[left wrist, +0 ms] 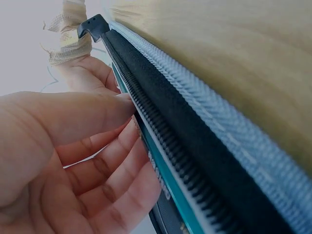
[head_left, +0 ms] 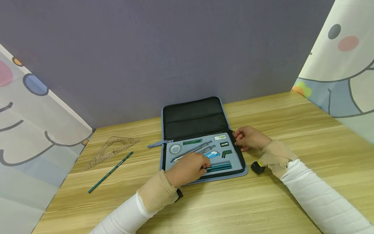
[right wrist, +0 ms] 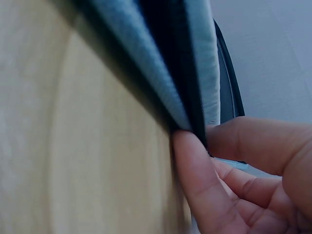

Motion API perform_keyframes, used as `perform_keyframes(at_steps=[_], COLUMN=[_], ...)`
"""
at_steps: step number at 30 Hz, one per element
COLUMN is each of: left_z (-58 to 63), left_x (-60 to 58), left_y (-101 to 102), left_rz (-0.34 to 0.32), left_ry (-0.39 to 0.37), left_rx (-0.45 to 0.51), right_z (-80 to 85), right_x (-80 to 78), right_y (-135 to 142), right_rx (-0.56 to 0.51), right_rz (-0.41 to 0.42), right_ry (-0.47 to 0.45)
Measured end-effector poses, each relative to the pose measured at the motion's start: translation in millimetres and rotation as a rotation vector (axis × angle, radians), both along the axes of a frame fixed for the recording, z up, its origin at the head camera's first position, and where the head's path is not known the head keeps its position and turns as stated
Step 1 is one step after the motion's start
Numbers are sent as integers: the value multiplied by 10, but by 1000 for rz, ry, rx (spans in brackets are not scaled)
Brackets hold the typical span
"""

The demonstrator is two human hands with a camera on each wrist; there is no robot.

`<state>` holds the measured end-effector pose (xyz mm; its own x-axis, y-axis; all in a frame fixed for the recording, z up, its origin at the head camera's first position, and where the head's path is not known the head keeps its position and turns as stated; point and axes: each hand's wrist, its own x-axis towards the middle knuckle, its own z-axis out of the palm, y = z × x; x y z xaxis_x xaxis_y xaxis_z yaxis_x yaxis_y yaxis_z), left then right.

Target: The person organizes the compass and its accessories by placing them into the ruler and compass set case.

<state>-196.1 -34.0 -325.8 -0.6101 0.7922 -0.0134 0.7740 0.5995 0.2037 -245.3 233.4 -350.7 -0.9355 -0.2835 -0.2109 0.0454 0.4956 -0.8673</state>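
Note:
An unzipped stationery case lies spread on the wooden table, its black lid folded back. My left hand reaches into the tray and pinches a dark green pencil at the near edge, beside other pencils. At the case's right side, my right hand grips the zippered edge between thumb and finger. The grey-blue tray also holds a compass, a blue cutter, an eraser, a sharpener and a round white disc.
Left of the case lie a clear set square and a single green pencil. A blue strap sticks out from the case's left side. Behind the table rises a grey panel.

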Motion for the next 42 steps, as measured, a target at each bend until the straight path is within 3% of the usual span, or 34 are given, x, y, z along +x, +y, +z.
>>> perform_keyframes(at_steps=[6,17,33,42], left_z=[1,-51,-60,-43], left_x=[6,22,27,33], left_y=[18,16,65,52], left_rz=[-6,-61,-43,-47], left_ry=[3,87,95,85], left_rx=[5,79,38,60], right_z=[7,6,7,10], right_x=[1,-5,-1,1], right_y=[-7,-22,-3,-5], right_rx=[-1,-6,0,-5], right_rz=[4,1,12,14], right_ry=[2,-5,-1,3])
